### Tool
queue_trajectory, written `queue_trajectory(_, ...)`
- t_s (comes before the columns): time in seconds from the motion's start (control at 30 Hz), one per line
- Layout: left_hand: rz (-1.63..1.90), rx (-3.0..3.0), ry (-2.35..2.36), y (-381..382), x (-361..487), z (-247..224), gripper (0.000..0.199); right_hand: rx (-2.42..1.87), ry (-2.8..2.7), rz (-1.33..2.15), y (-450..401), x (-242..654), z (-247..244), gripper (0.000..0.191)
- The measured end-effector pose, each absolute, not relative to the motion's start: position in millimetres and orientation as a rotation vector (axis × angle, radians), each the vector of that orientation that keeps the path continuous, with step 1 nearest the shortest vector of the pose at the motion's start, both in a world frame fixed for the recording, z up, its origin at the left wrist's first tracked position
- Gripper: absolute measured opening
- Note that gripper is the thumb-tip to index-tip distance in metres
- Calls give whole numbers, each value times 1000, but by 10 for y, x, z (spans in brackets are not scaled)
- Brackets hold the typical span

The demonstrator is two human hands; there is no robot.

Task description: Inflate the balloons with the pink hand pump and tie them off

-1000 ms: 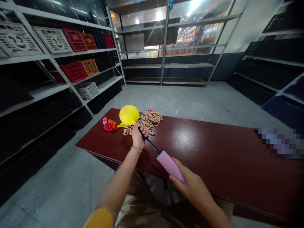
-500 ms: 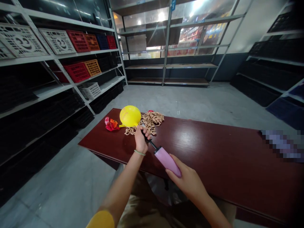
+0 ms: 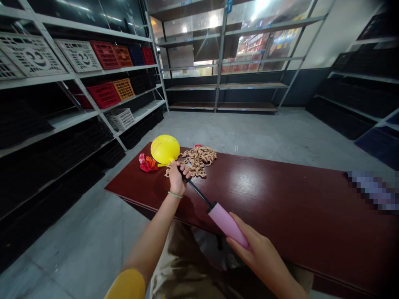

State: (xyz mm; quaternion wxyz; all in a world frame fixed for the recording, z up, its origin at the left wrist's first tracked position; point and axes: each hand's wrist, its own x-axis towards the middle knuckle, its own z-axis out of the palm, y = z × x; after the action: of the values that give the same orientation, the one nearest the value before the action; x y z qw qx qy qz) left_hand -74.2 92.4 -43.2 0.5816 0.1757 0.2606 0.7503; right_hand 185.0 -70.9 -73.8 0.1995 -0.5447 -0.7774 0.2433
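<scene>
A balloon pump [image 3: 229, 223] with a pink barrel and a black rod stretches between my two hands above the near side of the table. My left hand [image 3: 177, 177] is closed round its black handle end, right at the neck of a partly inflated yellow balloon [image 3: 165, 149]. My right hand [image 3: 254, 245] grips the lower end of the pink barrel. A good length of the black rod shows between handle and barrel. Just beyond my left hand lies a tangled heap of tan, chain-like links [image 3: 201, 159]. Left of the balloon is a crumpled red and orange item [image 3: 147, 162].
The dark red table [image 3: 268, 187] runs out to the right, where a blurred purple item [image 3: 372, 191] lies near its edge. Shelves with coloured crates [image 3: 104, 54] stand at the left. A metal rack [image 3: 218, 87] stands at the back across the grey floor.
My hands have drawn apart, so more of the pump's rod shows. The left hand and balloon moved left; the right hand and barrel moved right and down.
</scene>
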Motion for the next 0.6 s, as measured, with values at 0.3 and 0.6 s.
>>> queue_trajectory(0.3,1769,390,569,887,-613,-461,30,-1618,-2127,688,-571,1743,-664,55)
queue_trajectory(0.6,1655,349,633,620,-186,-569,29,-1607,-2045,798,-418,1461,-547,56)
